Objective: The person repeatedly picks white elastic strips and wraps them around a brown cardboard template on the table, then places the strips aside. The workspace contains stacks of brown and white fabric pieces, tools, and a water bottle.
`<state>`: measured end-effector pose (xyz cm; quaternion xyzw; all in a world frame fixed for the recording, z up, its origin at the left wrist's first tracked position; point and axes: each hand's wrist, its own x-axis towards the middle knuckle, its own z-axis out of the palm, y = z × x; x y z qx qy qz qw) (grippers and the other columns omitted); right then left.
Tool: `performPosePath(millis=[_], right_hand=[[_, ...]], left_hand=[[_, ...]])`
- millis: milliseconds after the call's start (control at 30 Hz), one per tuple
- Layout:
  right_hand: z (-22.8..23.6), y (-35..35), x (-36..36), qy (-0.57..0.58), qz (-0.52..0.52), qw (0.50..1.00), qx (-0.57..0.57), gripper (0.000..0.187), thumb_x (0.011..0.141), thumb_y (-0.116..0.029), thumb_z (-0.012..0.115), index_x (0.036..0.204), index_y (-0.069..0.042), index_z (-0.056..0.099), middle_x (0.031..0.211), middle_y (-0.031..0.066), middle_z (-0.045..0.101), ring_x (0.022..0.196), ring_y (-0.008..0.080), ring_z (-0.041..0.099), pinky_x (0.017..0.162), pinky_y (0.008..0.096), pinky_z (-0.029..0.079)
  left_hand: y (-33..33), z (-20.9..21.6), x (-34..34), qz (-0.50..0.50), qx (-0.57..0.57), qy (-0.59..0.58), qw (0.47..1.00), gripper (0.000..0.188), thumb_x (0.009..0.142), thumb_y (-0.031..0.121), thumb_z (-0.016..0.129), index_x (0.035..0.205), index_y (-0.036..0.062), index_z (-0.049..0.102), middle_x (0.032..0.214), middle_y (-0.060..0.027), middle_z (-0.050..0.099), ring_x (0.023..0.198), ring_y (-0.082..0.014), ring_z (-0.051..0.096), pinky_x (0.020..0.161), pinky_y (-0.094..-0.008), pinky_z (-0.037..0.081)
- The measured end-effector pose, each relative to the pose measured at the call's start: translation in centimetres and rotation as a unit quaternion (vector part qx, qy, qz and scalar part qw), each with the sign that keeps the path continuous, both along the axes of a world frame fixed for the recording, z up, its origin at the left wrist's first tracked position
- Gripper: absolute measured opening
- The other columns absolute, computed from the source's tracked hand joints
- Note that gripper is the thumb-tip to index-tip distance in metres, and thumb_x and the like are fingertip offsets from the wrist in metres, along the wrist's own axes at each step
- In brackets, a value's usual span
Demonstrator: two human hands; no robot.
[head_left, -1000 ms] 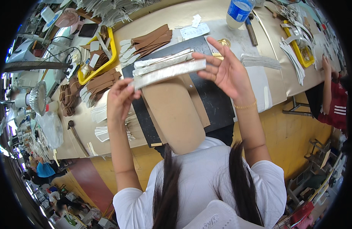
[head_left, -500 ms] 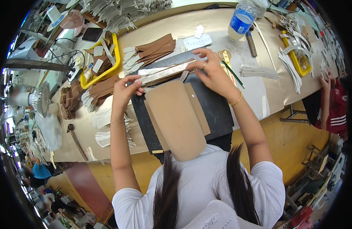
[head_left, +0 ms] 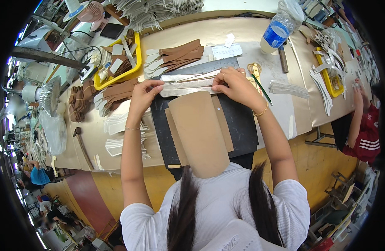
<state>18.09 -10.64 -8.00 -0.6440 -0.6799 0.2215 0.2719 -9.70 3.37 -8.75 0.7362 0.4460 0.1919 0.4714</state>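
Observation:
A long pale strip (head_left: 186,91), whitish on its upper face, stretches between my two hands over a black board (head_left: 246,129). My left hand (head_left: 144,96) pinches its left end between thumb and fingers. At the other end, my right hand (head_left: 238,87) has its thumb and fingers closed on the strip. Just beyond lie more pale and brown strips (head_left: 188,78), partly covered by my fingers. Closer to my body, a large tan panel (head_left: 200,131) with a rounded near end lies over a narrower tan piece whose sides show.
Brown straps (head_left: 182,54) with pale ends lie beyond the board. A yellow tray (head_left: 138,52) stands at the far left, a bottle (head_left: 276,35) at the far right. Hammers (head_left: 283,58) (head_left: 83,146) and gold-handled scissors (head_left: 254,69) lie about. Another person's hand (head_left: 357,88) is at the right.
Both hands have come nearer to me with the strip, which now shows its broad pale face beside the tan panel's far edge. The right fingers have closed down onto it.

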Motion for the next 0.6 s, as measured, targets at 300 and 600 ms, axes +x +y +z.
performPosePath(millis=[300,600], right_hand=[[-0.6,0.9,-0.1,-0.076,-0.019,0.997,-0.004,0.013,0.078,-0.022,0.069,0.078,-0.011,0.062,0.081,0.0024,0.059,0.085,0.02,0.055,0.086,0.0418,0.029],[0.4,-1.3,1.1,-0.043,-0.136,0.985,0.099,0.013,0.076,-0.02,0.071,0.082,-0.011,0.064,0.088,0.0024,0.054,0.089,0.0208,0.054,0.088,0.0397,0.032]], left_hand=[[0.1,0.2,-0.6,-0.013,-0.054,-0.005,0.998,0.021,0.083,0.016,0.067,0.099,0.0035,0.069,0.073,0.0014,0.06,0.062,-0.0055,0.048,0.057,-0.0207,0.04],[7.7,-2.3,1.3,0.041,0.264,0.117,0.957,0.028,0.077,0.021,0.07,0.096,0.0001,0.068,0.081,-0.0161,0.064,0.072,-0.0249,0.062,0.067,-0.0339,0.048]])
